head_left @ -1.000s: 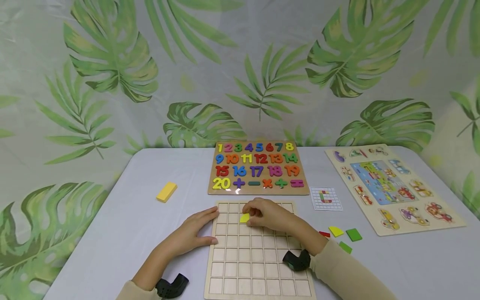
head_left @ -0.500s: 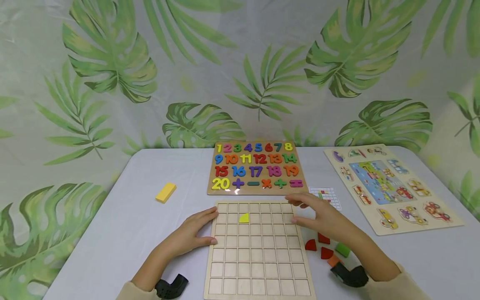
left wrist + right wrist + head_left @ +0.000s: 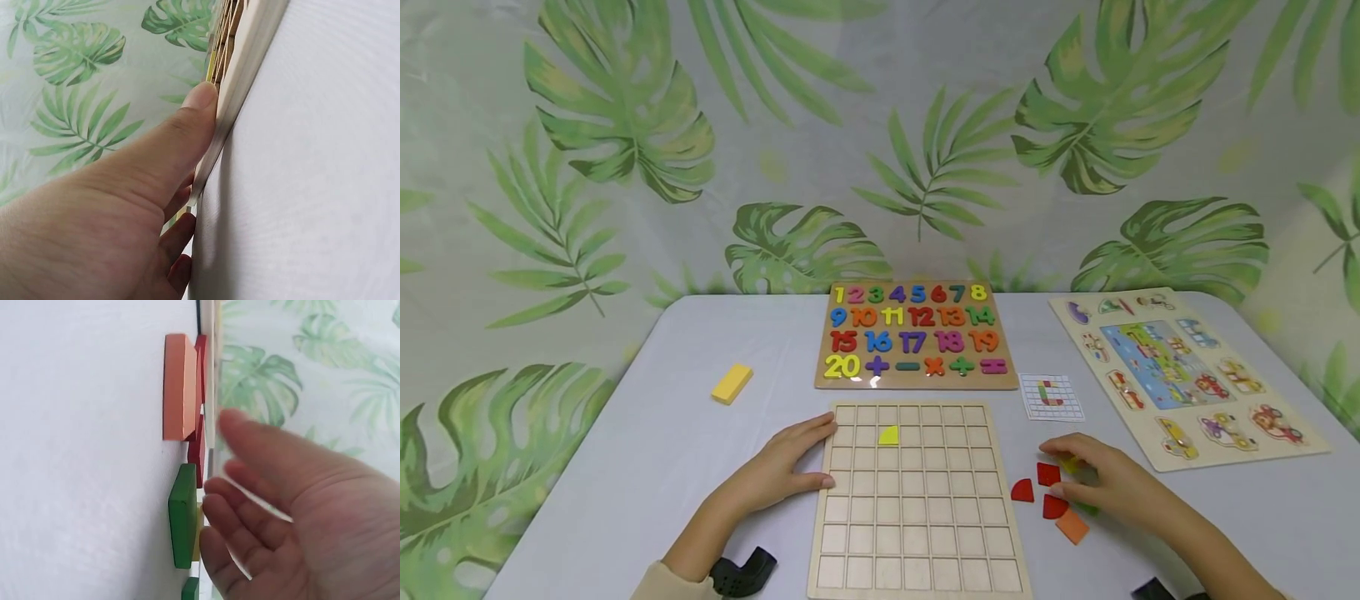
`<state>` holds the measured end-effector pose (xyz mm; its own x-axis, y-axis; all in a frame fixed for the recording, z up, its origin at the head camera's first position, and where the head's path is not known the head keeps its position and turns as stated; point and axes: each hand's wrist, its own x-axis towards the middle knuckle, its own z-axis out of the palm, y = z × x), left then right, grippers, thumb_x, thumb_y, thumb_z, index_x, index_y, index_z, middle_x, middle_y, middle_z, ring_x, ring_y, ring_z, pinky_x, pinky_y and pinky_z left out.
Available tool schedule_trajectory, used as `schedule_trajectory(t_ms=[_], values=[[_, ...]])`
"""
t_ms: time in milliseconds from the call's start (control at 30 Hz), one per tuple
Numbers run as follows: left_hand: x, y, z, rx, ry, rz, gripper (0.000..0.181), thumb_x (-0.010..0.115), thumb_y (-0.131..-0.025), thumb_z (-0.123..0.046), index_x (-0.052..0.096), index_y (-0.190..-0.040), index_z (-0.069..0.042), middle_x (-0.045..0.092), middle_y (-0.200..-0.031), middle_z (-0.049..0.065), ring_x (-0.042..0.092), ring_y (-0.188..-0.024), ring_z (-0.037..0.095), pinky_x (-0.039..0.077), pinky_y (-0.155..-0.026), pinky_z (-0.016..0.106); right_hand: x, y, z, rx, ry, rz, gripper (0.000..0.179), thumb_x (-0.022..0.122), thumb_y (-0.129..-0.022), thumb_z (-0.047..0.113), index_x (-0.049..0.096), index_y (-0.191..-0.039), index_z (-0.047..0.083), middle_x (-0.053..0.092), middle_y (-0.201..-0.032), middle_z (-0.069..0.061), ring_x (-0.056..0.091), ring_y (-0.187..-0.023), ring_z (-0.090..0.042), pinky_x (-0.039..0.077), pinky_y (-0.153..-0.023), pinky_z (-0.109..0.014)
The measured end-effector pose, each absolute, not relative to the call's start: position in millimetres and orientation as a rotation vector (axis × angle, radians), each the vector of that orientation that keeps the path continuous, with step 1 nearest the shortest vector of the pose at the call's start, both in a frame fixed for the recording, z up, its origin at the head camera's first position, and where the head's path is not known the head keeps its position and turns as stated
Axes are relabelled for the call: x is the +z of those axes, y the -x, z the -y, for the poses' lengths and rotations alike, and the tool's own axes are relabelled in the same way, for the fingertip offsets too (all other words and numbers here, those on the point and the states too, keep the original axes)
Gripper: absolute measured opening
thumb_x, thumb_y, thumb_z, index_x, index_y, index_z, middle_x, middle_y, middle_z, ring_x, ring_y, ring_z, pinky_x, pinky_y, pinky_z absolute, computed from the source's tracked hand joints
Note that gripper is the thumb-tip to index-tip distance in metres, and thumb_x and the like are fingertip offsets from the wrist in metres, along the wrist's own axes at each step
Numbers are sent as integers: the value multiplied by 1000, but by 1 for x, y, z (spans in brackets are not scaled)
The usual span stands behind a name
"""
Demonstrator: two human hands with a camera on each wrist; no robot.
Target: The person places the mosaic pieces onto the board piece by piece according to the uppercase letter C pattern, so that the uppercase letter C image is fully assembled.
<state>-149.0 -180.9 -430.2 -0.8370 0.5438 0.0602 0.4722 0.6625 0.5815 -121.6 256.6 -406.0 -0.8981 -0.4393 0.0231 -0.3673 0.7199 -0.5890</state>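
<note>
A wooden grid board lies on the table, with one yellow quarter-round piece in a cell of its second row. My left hand rests against the board's left edge, thumb and fingertips touching it. Over the loose pieces to the right of the board is my right hand, thumb and fingers apart and holding nothing. Around it lie red pieces, an orange square and a green square. A yellow piece is partly hidden under the right hand's fingers.
Behind the grid board lies a number puzzle. A small pattern card is to the right of that puzzle's lower corner. At the far right is a picture puzzle board. A yellow block lies at the left on the white tabletop.
My right hand let go of the yellow quarter-round piece on the grid and moved right and down to the loose pieces. The left hand stays at the board's edge.
</note>
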Motion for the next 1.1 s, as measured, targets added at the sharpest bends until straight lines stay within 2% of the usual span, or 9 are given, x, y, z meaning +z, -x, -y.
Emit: schedule_trajectory(t_ms=[267, 567, 700, 933, 1100], values=[[-429, 149, 180, 914, -824, -2750, 74, 67, -77, -41, 39, -137, -8, 30, -143, 4, 25, -129, 29, 22, -102, 49, -419, 124, -256, -772, 882, -2924, 23, 71, -77, 20, 61, -97, 15, 52, -101, 8, 49, -90, -11, 46, -80, -25], [-431, 150, 181, 917, -851, -2750, 75, 66, -77, -44, 39, -137, -8, 29, -144, 3, 25, -130, 27, 22, -102, 48, -404, 126, -245, -829, 761, -2894, 29, 66, -82, 27, 59, -107, 16, 55, -101, 9, 52, -89, -13, 48, -78, -32], [-432, 150, 182, 910, -854, -2754, 75, 65, -77, -44, 39, -137, -8, 29, -144, 3, 25, -130, 27, 22, -102, 48, -396, 131, -231, -892, 754, -2867, 29, 66, -83, 23, 58, -110, 16, 56, -102, 9, 54, -90, -15, 49, -75, -32], [-432, 150, 182, 907, -834, -2760, 75, 66, -77, -44, 39, -137, -9, 29, -144, 3, 25, -130, 27, 21, -102, 49, -387, 144, -197, -1056, 937, -2946, 28, 67, -82, 20, 60, -109, 18, 56, -101, 13, 53, -86, -11, 49, -70, -28], [-432, 151, 182, 910, -838, -2760, 75, 65, -76, -45, 39, -137, -9, 30, -144, 3, 25, -130, 27, 21, -103, 48, -379, 154, -169, -1199, 1089, -2928, 29, 67, -81, 19, 61, -109, 15, 57, -106, 9, 53, -87, -16, 49, -70, -30]])
